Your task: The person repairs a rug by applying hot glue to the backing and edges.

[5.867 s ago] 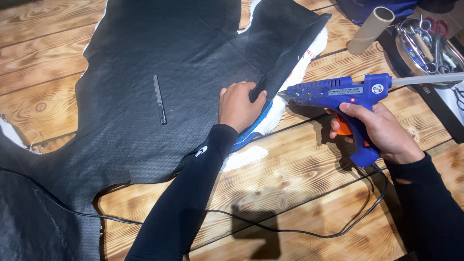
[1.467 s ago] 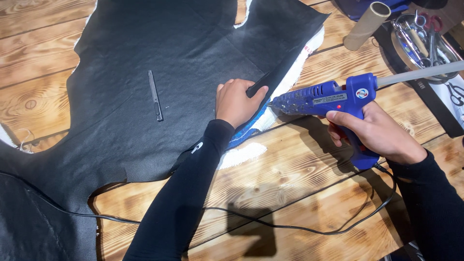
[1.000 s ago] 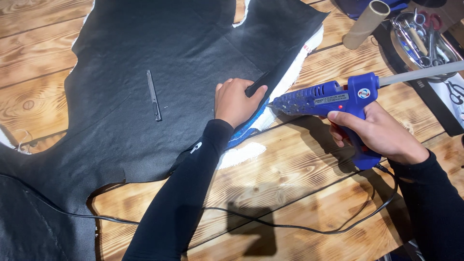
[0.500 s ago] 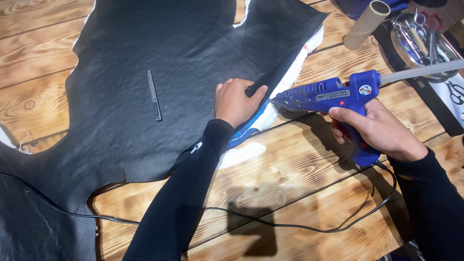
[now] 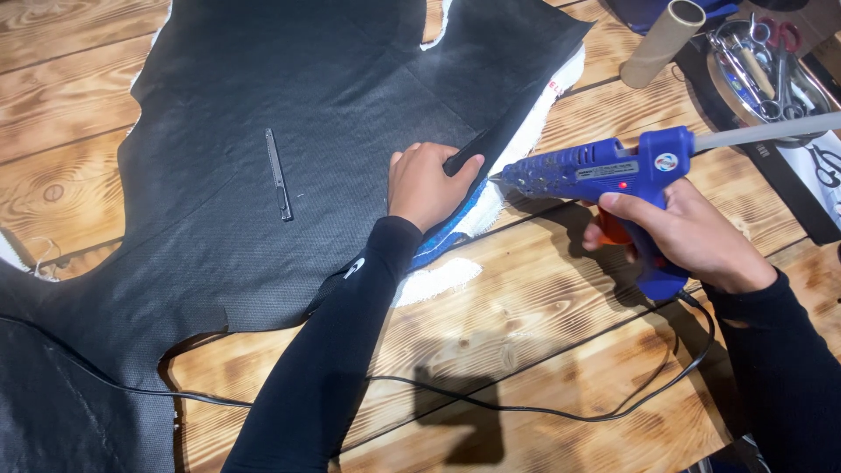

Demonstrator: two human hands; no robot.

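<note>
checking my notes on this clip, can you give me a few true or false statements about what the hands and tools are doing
1. The right hand grips a blue glue gun. True.
2. The left hand lies flat on bare wood. False: its fingers hold the folded edge of the black fabric.
3. The gun's nozzle points toward the fabric edge near the left hand. True.
4. A slim metal tool is held in the left hand. False: it lies loose on the fabric.
5. A cardboard tube lies on the wooden table. True.
</note>
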